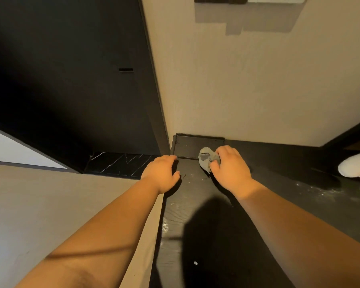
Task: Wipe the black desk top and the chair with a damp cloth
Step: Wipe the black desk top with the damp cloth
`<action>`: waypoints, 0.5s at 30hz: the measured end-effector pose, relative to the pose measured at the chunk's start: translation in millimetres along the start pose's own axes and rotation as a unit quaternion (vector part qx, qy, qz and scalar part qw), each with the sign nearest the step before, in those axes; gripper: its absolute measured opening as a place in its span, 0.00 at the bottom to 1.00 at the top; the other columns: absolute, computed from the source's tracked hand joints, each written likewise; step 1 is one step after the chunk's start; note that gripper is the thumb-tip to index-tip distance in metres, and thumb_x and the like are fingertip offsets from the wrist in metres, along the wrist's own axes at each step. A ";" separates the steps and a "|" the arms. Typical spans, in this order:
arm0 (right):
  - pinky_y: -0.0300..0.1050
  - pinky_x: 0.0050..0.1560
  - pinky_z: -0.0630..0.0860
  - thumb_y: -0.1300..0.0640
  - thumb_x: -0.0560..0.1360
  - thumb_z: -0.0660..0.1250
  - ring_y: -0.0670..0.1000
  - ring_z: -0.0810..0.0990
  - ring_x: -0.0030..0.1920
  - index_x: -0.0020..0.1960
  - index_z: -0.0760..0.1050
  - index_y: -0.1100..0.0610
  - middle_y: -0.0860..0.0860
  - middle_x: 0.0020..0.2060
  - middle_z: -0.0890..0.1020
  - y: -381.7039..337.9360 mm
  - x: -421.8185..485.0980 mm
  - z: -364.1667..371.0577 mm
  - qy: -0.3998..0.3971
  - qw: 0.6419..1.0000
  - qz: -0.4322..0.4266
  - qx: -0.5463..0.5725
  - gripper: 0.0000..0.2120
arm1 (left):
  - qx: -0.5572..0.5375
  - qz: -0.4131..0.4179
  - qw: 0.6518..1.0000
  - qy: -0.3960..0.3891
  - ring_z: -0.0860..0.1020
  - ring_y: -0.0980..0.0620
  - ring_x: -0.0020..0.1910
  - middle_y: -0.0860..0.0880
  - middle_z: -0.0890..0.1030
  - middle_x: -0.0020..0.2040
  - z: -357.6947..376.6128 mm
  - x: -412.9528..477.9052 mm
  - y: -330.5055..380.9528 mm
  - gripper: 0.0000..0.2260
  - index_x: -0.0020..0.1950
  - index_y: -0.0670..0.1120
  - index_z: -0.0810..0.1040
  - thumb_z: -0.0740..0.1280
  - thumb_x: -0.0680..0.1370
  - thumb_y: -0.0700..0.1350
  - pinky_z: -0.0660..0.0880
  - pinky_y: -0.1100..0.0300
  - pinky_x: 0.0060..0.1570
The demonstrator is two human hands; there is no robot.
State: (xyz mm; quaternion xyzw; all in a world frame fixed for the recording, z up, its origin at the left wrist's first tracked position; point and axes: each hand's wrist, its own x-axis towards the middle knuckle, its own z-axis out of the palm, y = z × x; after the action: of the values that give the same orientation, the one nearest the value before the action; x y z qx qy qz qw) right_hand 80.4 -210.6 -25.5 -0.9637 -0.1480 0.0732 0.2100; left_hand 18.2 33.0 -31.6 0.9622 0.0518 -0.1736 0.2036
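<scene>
The black desk top [195, 215] runs from the bottom centre up to the beige wall, with wet streaks and pale specks on it. A crumpled grey cloth [206, 160] lies pressed on the desk by my right hand [231, 167], at the near edge of a shallow black tray [193, 143] in the desk's far left corner. My left hand [161, 172] rests on the desk's left edge, fingers curled over it, holding nothing. No chair is in view.
A white object [355, 169] sits at the desk's right edge. A dark marble shelf [121, 163] and a black panel [71, 80] stand to the left. Beige floor [50, 204] lies left of the desk. White crumbs [195, 263] dot the near desk.
</scene>
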 end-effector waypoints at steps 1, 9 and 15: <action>0.47 0.45 0.74 0.51 0.80 0.64 0.49 0.72 0.50 0.52 0.72 0.52 0.47 0.48 0.74 1.9 -7.1 -3.4 -0.005 1.000 -0.003 0.003 0.05 | 0.004 0.002 1.000 -0.005 0.74 0.46 0.71 0.49 0.74 0.74 1.4 -7.1 2.6 0.28 0.81 0.53 0.66 0.68 0.82 0.55 0.75 0.45 0.70; 0.43 0.35 0.60 0.48 0.78 0.66 0.49 0.71 0.44 0.45 0.67 0.52 0.46 0.42 0.71 19.6 -57.8 0.1 -0.030 0.999 -0.034 0.014 0.10 | 0.004 -0.019 1.000 0.008 0.73 0.45 0.72 0.49 0.74 0.74 37.2 -62.4 18.0 0.27 0.79 0.50 0.69 0.68 0.81 0.56 0.72 0.45 0.72; 0.51 0.36 0.73 0.47 0.80 0.63 0.49 0.75 0.39 0.49 0.66 0.49 0.47 0.44 0.75 15.4 -89.9 29.2 -0.076 0.997 -0.033 -0.005 0.08 | 0.051 -0.033 0.996 0.060 0.60 0.47 0.82 0.47 0.62 0.83 78.2 -94.0 14.2 0.33 0.84 0.49 0.62 0.62 0.82 0.63 0.56 0.48 0.82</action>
State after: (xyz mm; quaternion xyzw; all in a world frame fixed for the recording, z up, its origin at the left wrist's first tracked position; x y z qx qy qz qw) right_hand -6.5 -241.2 -51.3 -0.9510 -0.1952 0.1387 0.1955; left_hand -91.7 -14.7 -59.9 0.9776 0.0871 -0.1250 0.1451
